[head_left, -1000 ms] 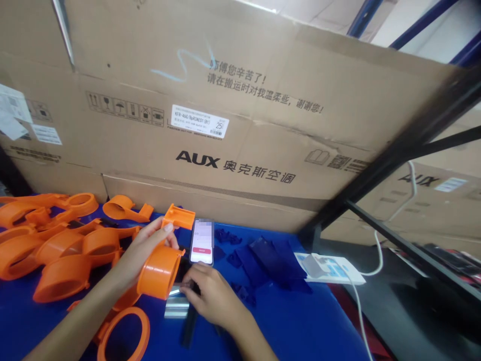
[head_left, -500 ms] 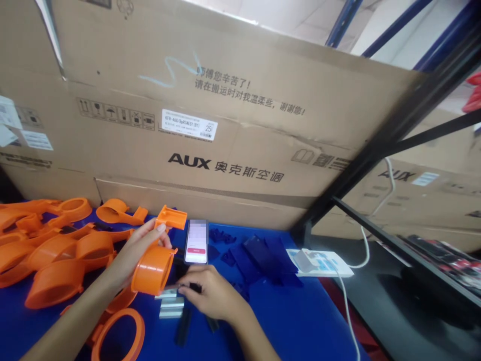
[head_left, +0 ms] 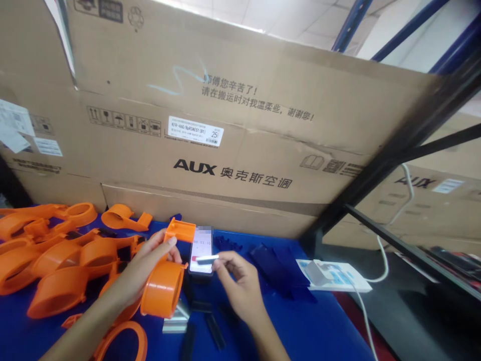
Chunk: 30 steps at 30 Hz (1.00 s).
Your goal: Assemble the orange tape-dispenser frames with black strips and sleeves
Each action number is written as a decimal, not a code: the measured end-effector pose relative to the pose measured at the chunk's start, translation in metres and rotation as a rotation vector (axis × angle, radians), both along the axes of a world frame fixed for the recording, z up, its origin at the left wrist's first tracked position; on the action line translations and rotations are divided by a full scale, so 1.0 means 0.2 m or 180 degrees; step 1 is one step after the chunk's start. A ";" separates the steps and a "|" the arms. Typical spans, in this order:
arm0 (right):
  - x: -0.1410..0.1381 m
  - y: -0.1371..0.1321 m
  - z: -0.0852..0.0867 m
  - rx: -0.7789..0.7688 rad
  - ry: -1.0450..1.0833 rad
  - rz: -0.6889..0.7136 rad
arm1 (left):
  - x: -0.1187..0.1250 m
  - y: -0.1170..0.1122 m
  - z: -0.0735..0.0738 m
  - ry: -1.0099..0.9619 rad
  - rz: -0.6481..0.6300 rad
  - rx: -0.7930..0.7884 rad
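Observation:
My left hand (head_left: 145,265) grips an orange plastic housing (head_left: 165,286) with a round open end and a square tab on top, held above the blue table (head_left: 308,326). My right hand (head_left: 238,283) pinches a small thin light-coloured piece (head_left: 206,258) and holds it over the screen of a phone (head_left: 201,250) that stands propped behind the housing. A small metal block (head_left: 176,321) and dark strips (head_left: 214,331) lie on the table below my hands.
A pile of orange housings (head_left: 56,255) fills the left of the table. Dark blue parts (head_left: 274,265) lie to the right of the phone. A white power strip (head_left: 338,278) with a cable sits near the right edge. Big cardboard boxes (head_left: 233,140) wall off the back, by a black rack frame (head_left: 394,150).
My right hand rose from the table by the metal block and now holds a small light piece in front of the phone. My left hand kept the orange housing almost still.

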State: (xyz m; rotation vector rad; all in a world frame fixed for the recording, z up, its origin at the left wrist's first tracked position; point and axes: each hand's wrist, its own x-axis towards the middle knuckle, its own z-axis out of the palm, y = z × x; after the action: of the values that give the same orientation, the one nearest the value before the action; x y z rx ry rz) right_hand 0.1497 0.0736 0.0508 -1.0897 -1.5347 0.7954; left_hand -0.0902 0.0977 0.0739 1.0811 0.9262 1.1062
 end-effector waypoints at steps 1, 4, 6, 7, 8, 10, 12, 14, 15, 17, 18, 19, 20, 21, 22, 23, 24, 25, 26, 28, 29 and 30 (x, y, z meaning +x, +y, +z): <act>0.01 0.00 0.00 -0.0001 0.0299 -0.0137 | 0.01 -0.01 0.00 0.0002 -0.0070 -0.0023; 0.01 0.01 0.00 -0.0025 0.0935 -0.0346 | 0.03 -0.04 -0.01 0.0125 -0.0246 0.0010; 0.00 0.01 0.00 -0.0041 0.1121 -0.0390 | 0.05 -0.07 -0.01 0.0249 -0.0351 0.0107; -0.01 0.01 0.00 -0.0052 0.1161 -0.0402 | 0.05 -0.09 -0.01 0.0314 -0.0406 0.0150; -0.02 0.01 0.00 -0.0068 0.1179 -0.0408 | 0.06 -0.10 0.00 0.0377 -0.0456 0.0173; -0.04 0.00 0.00 -0.0115 0.1187 -0.0409 | 0.07 -0.12 0.00 0.0500 -0.0520 0.0198; -0.05 0.00 0.00 -0.0163 0.1190 -0.0397 | 0.07 -0.13 0.01 0.0616 -0.0515 0.0199; -0.05 -0.01 0.00 -0.0190 0.1201 -0.0393 | 0.08 -0.13 0.01 0.0679 -0.0504 0.0133; -0.05 -0.02 0.00 -0.0195 0.1207 -0.0409 | 0.08 -0.12 0.01 0.0697 -0.0496 0.0092; -0.04 -0.02 0.01 -0.0197 0.1220 -0.0476 | 0.09 -0.12 0.01 0.0710 -0.0468 0.0038; -0.04 -0.02 0.01 -0.0205 0.1217 -0.0499 | 0.09 -0.12 0.00 0.0709 -0.0453 0.0037; -0.04 -0.02 0.01 -0.0215 0.1208 -0.0509 | 0.09 -0.12 -0.01 0.0709 -0.0450 0.0032; -0.04 -0.02 0.02 -0.0231 0.1191 -0.0500 | 0.09 -0.12 -0.01 0.0705 -0.0461 0.0018; -0.04 -0.02 0.02 -0.0251 0.1171 -0.0474 | 0.09 -0.12 -0.02 0.0697 -0.0477 0.0000; -0.04 -0.02 0.02 -0.0268 0.1152 -0.0445 | 0.09 -0.12 -0.02 0.0697 -0.0487 -0.0007; -0.04 -0.02 0.02 -0.0280 0.1132 -0.0420 | 0.09 -0.12 -0.02 0.0709 -0.0495 0.0000; -0.04 -0.02 0.02 -0.0285 0.1113 -0.0406 | 0.09 -0.12 -0.02 0.0722 -0.0495 0.0020; -0.04 -0.02 0.02 -0.0278 0.1096 -0.0406 | 0.09 -0.13 -0.01 0.0730 -0.0507 0.0046; -0.04 -0.02 0.01 -0.0262 0.1076 -0.0412 | 0.09 -0.13 -0.01 0.0725 -0.0552 0.0060; -0.04 -0.01 0.01 -0.0212 0.1029 -0.0434 | 0.08 -0.13 0.01 0.0645 -0.0704 0.0037; -0.03 -0.01 0.00 -0.0181 0.1003 -0.0439 | 0.08 -0.14 0.02 0.0595 -0.0765 0.0016; -0.03 -0.01 0.00 -0.0150 0.0981 -0.0440 | 0.09 -0.14 0.03 0.0558 -0.0800 -0.0004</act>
State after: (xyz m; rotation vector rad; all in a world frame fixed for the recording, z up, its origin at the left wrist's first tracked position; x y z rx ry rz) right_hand 0.1440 0.0721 0.0511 -1.0412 -1.1756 0.8632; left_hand -0.0731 0.0698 0.0795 1.2709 0.8988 0.8137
